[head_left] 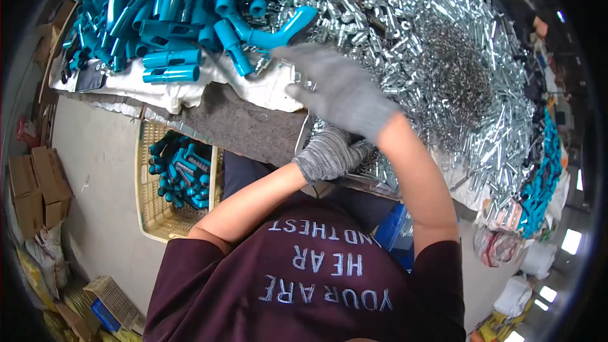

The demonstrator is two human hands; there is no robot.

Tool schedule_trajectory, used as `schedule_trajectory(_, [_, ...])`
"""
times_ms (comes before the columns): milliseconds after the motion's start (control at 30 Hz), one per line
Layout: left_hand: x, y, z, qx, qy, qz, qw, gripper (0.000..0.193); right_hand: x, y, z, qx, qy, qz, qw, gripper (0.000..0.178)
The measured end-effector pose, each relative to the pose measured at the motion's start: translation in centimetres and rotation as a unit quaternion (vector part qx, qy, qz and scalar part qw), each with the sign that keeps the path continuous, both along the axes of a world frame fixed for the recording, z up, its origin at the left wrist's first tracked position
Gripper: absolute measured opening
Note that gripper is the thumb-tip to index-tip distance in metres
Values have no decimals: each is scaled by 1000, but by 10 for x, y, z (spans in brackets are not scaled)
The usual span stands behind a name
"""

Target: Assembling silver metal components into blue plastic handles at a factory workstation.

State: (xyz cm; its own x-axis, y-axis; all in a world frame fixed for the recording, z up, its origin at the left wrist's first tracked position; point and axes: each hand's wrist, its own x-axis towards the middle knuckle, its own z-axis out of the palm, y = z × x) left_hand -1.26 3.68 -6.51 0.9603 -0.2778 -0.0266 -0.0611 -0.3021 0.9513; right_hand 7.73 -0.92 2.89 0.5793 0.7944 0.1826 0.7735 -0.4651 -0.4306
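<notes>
My right hand [339, 85], in a grey glove and smeared by motion, reaches across the bench toward the teal parts. Its thumb and fingers are apart, and small silver metal pieces [304, 80] show in the gap; whether they touch the glove I cannot tell. Close to its fingertips lies a bent teal handle-shaped part [282, 33]. Below my right wrist, my left hand [326, 155], in a grey knitted glove, is curled closed at the bench's near edge beside loose metal pieces. What it holds, if anything, is hidden.
Teal tubular parts [171, 66] are heaped at the back left on white cloth [174, 96]. A wide pile of silver hardware [392, 44], with small dark springs [453, 79], covers the right. Beneath the bench's left side stands a cream plastic crate [147, 183] with teal-and-black pieces [183, 174].
</notes>
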Motion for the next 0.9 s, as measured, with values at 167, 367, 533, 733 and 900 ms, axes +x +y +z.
schedule_trajectory(167, [-2, 1, -29, 37, -8, -124, 992, 52, 17, 107, -31, -210, -153, 71, 963, 50])
schedule_trajectory(367, [2, -3, -11, 50, 21, -148, 987, 49, 19, 112, -33, -116, -215, 79, 966, 30])
schedule_trajectory(533, [-6, -12, -29, 34, -251, 68, 965, 38, -18, 12, 24, 193, -40, -22, 980, 38])
schedule_trajectory(733, [-5, 8, 25, -38, 19, 7, 999, 33, -74, -155, 5, 450, 264, -386, 761, 43])
schedule_trajectory(900, [-7, 18, 64, -16, 101, -66, 993, 30, -115, -237, -55, 530, 303, -508, 608, 33])
